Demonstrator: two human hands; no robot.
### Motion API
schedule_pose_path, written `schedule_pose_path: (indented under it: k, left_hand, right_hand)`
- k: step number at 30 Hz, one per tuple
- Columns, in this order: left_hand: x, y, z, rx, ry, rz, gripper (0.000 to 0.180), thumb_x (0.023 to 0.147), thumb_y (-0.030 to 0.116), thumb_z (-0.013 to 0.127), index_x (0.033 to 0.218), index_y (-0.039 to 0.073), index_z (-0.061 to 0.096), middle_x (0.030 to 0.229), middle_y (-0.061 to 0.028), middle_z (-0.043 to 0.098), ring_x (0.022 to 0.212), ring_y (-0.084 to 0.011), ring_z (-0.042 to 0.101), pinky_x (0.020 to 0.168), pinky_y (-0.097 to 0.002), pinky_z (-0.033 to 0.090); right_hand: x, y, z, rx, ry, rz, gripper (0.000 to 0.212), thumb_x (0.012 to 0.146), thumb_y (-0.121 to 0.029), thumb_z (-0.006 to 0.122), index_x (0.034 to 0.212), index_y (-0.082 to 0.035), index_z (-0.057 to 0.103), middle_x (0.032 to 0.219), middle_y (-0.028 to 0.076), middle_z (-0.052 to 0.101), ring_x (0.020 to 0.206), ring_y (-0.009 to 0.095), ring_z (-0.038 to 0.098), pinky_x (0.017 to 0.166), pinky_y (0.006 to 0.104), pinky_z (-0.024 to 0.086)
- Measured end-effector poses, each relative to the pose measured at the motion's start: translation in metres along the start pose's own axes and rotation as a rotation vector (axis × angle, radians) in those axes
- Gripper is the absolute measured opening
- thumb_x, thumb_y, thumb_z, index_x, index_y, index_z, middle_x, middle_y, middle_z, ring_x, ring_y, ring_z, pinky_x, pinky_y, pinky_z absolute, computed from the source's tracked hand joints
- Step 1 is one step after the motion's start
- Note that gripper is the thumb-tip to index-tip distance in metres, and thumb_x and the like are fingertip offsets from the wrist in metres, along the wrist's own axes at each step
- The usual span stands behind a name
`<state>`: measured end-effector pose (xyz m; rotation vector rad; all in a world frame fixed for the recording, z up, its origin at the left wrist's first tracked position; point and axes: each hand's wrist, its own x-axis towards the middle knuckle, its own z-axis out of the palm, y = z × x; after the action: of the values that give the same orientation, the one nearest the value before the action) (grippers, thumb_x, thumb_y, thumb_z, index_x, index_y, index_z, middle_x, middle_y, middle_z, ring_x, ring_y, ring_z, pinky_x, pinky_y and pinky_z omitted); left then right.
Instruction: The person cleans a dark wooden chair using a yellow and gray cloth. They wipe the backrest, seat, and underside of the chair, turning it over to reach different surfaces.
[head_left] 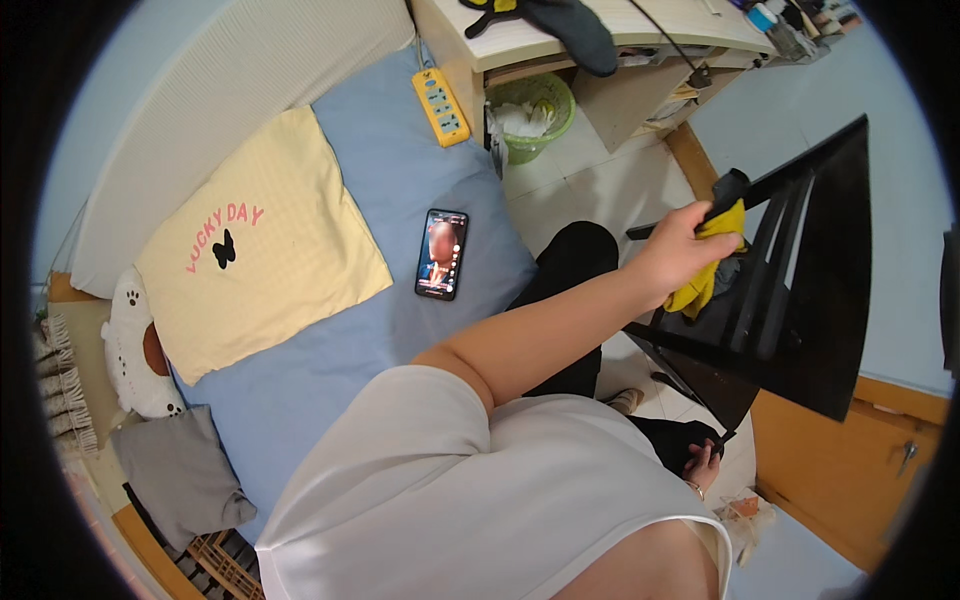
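My left hand (685, 250) stretches out to the right, its fingers closed round a bunched yellow and dark-grey cloth (733, 222). The cloth lies against the slatted frame of a black chair (825, 300). Lower down, beside my dark-trousered knee, my right hand (703, 466) is small and partly hidden, a bracelet at its wrist. Its fingers curl at a black end piece of the chair. On the blue bed sheet (400, 345) to my left lies a phone (441, 254) with its screen lit.
A yellow power strip (440, 107) lies near the desk (450, 40), with a green waste bin (540, 120) below. Dark-grey and yellow fabric (570, 30) hangs over the desk edge. A cream pillow (270, 250) and grey cushion (185, 475) rest leftward. An orange-brown door (850, 480) stands right.
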<state>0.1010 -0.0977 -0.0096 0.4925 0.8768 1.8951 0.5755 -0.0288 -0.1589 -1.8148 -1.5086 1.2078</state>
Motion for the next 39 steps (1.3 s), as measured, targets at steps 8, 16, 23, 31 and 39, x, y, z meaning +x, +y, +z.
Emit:
schedule_pose_path:
  k: [8, 16, 23, 31, 39]
  left_hand:
    - [0.014, -0.009, -0.008, 0.021, 0.014, -0.059, 0.035, 0.087, 0.018, 0.067, 0.114, -0.002, 0.056, 0.098, -0.0056, 0.062, 0.089, -0.0109, 0.057, 0.079, -0.0277, 0.047]
    - [0.017, -0.017, -0.008, 0.071, 0.007, -0.027, 0.036, 0.088, 0.021, 0.066, 0.112, -0.003, 0.056, 0.097, -0.0067, 0.063, 0.087, -0.0120, 0.057, 0.079, -0.0286, 0.047]
    - [0.009, -0.015, 0.005, 0.106, 0.022, 0.011, 0.031, 0.090, 0.025, 0.064, 0.105, -0.002, 0.059, 0.091, -0.0044, 0.064, 0.081, -0.0092, 0.056, 0.074, -0.0274, 0.048]
    - [-0.005, 0.001, 0.027, 0.221, 0.108, 0.250, 0.040, 0.088, 0.034, 0.065, 0.091, -0.005, 0.056, 0.081, -0.0122, 0.061, 0.072, -0.0163, 0.055, 0.067, -0.0321, 0.046]
    - [-0.002, 0.056, 0.083, 0.522, 0.076, 0.887, 0.039, 0.089, 0.039, 0.059, 0.088, -0.001, 0.059, 0.081, -0.0128, 0.054, 0.076, -0.0254, 0.053, 0.069, -0.0358, 0.044]
  right_hand:
    - [-0.010, -0.039, 0.013, -0.105, -0.020, 0.102, 0.026, 0.096, -0.025, 0.052, 0.113, -0.006, 0.058, 0.076, 0.008, 0.067, 0.042, 0.009, 0.044, 0.039, 0.0221, 0.033]
    - [-0.020, -0.048, 0.052, -0.177, -0.180, 0.115, 0.031, 0.094, -0.028, 0.054, 0.114, -0.004, 0.059, 0.075, 0.009, 0.068, 0.042, 0.010, 0.046, 0.039, 0.0215, 0.033]
    - [-0.017, -0.053, 0.087, -0.074, -0.281, 0.137, 0.034, 0.095, -0.032, 0.055, 0.116, -0.005, 0.057, 0.077, 0.008, 0.068, 0.039, 0.008, 0.044, 0.036, 0.0218, 0.031]
    - [0.017, -0.038, 0.101, 0.001, -0.418, 0.049, 0.030, 0.097, -0.029, 0.052, 0.117, -0.007, 0.056, 0.078, 0.008, 0.068, 0.039, 0.007, 0.045, 0.036, 0.0202, 0.033]
    - [0.011, -0.035, 0.114, 0.024, -0.485, -0.001, 0.030, 0.097, -0.029, 0.052, 0.116, -0.008, 0.056, 0.077, 0.006, 0.066, 0.040, 0.006, 0.043, 0.038, 0.0196, 0.033]
